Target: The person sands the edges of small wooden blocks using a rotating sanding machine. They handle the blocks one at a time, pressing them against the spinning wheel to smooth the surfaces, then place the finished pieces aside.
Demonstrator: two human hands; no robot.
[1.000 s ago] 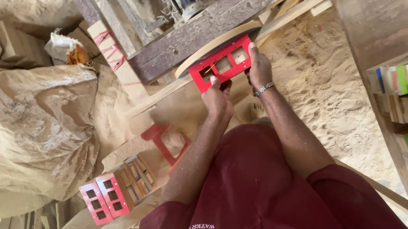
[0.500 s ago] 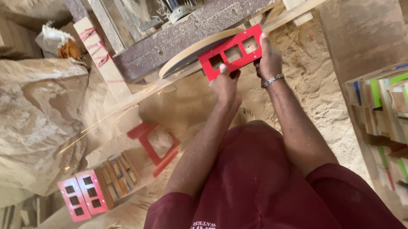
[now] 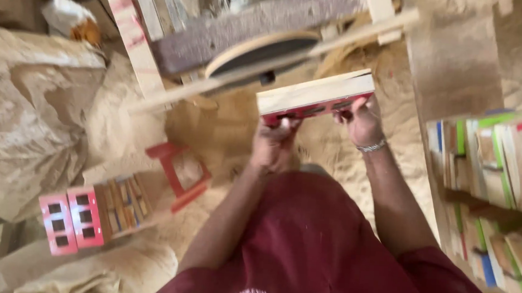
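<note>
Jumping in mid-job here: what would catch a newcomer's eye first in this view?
First, the wooden block with a red face at top centre, gripped at its ends by the left hand and the right hand, close to a round sanding disc. Next, the sawdust covering the floor, and the stack of red-faced blocks at lower left. Coloured boards stand on the right.

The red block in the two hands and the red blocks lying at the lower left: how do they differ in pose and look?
The held block is up in the air, gripped by the left hand and right hand; the lying blocks rest among sawdust. The held block shows its bare wood side, with red only along the lower edge; the lying blocks show red faces with square holes. Both are red-painted wood.
</note>
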